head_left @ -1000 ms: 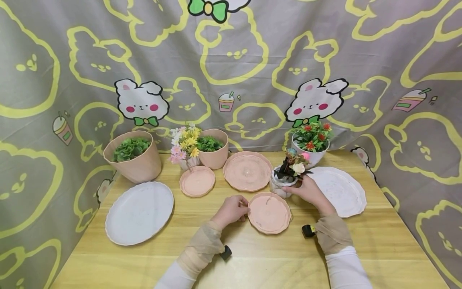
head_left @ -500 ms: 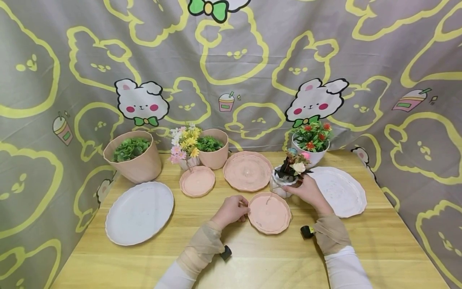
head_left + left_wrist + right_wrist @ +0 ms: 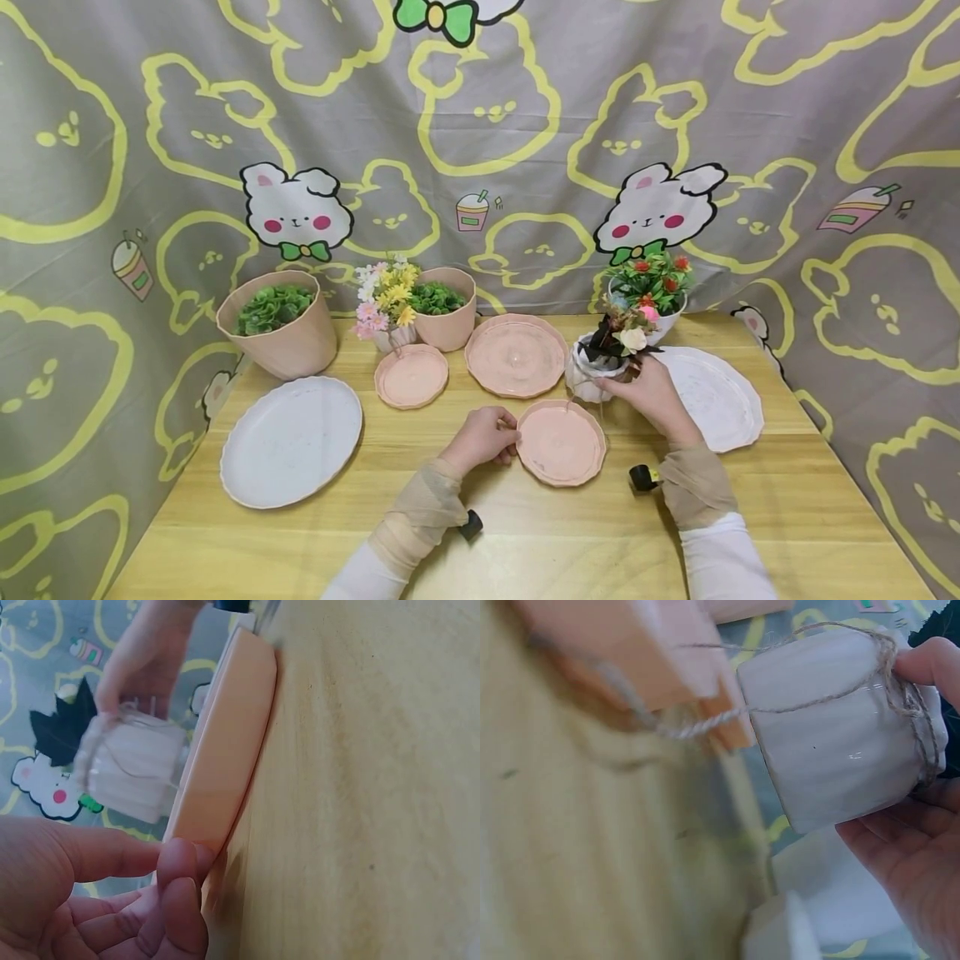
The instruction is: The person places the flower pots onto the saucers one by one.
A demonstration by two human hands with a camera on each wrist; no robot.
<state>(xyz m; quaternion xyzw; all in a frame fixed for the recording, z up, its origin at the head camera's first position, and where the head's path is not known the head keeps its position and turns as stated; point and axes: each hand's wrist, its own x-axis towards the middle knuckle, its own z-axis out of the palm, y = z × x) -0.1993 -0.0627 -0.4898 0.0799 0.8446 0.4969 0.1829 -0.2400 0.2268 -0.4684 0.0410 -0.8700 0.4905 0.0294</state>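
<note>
In the head view, right of centre, the right hand (image 3: 651, 400) curls round a small white pot (image 3: 588, 382) of artificial flowers (image 3: 633, 338), thumb on its near side. Near the middle, the left hand (image 3: 480, 437) pinches the edge of a small pink saucer (image 3: 561, 454) lying on the wooden surface (image 3: 525, 554). A large white tray (image 3: 292, 442) (scalloped at the rim) lies at left.

In the left wrist view, thumb and forefinger meet at the saucer's edge, lower centre; the pot, tilted, is at left.

In the right wrist view, the pot, upper right, is held clear of the surface, fingers beneath it, with loose twine (image 3: 712, 721) trailing toward the upper left.
</note>
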